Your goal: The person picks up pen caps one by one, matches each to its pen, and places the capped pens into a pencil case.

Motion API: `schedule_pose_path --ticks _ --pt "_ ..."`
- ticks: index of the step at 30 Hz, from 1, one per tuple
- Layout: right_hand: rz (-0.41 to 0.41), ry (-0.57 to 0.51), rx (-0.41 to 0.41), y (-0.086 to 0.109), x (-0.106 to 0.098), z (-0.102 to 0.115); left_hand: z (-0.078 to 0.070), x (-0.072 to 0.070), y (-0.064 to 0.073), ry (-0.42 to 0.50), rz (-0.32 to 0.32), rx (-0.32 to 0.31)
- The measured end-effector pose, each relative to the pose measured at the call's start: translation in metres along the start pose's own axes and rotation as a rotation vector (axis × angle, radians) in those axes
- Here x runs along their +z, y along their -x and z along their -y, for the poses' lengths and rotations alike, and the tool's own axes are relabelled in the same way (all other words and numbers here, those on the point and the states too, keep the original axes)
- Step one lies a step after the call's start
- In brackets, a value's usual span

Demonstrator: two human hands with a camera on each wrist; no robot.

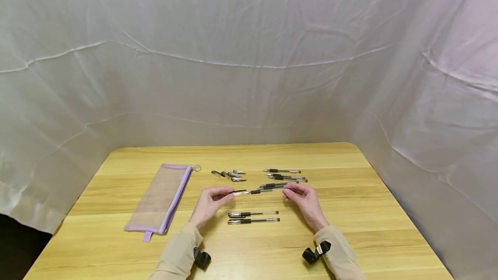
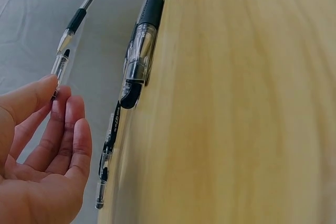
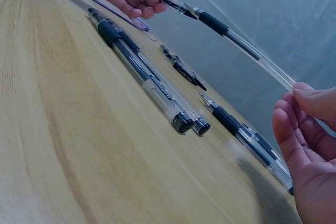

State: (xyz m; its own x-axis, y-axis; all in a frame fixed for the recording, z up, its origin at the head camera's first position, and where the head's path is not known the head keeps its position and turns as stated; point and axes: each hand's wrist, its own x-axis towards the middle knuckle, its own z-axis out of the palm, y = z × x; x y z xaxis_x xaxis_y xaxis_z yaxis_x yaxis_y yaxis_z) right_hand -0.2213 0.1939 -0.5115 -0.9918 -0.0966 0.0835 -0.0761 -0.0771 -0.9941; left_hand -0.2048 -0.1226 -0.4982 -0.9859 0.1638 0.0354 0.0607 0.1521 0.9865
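Clear tubular pen point(image 3: 244, 44), black grip point(image 3: 213, 23)

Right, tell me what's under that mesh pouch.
Under the pouch is the wooden table, faintly showing through; nothing else shows there. The purple edging hides whatever lies directly beneath it.

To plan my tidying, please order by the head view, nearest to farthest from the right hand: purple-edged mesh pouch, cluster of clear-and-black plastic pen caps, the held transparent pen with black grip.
1. Held pen: pinched by the right hand.
2. Pen caps: forward and left.
3. Mesh pouch: far left.
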Motion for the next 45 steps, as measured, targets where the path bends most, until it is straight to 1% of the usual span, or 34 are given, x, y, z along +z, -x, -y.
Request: schedule_pose_path --ticks 7,12,23,30,37,45 --pt "0.013 -0.003 -0.020 0.000 0.001 -0.001 0.000 0.001 0.000 0.006 0.009 -0.001" --pt "0.022 -0.001 -0.010 -0.001 -0.001 -0.001 0.000 0.001 0.000 0.012 0.011 -0.001" --pt "0.000 -0.012 0.011 0.000 -0.002 0.000 -0.001 0.001 0.001 0.015 0.014 -0.009" --pt "0.010 0.009 0.008 0.000 0.001 0.001 -0.003 0.003 0.001 0.018 0.031 -0.005" --pt "0.027 0.004 -0.012 0.000 0.004 0.002 -0.005 0.005 0.001 0.017 0.047 -0.001" --pt "0.031 0.013 -0.005 -0.001 0.008 0.002 -0.007 0.006 0.002 0.013 0.053 -0.008"
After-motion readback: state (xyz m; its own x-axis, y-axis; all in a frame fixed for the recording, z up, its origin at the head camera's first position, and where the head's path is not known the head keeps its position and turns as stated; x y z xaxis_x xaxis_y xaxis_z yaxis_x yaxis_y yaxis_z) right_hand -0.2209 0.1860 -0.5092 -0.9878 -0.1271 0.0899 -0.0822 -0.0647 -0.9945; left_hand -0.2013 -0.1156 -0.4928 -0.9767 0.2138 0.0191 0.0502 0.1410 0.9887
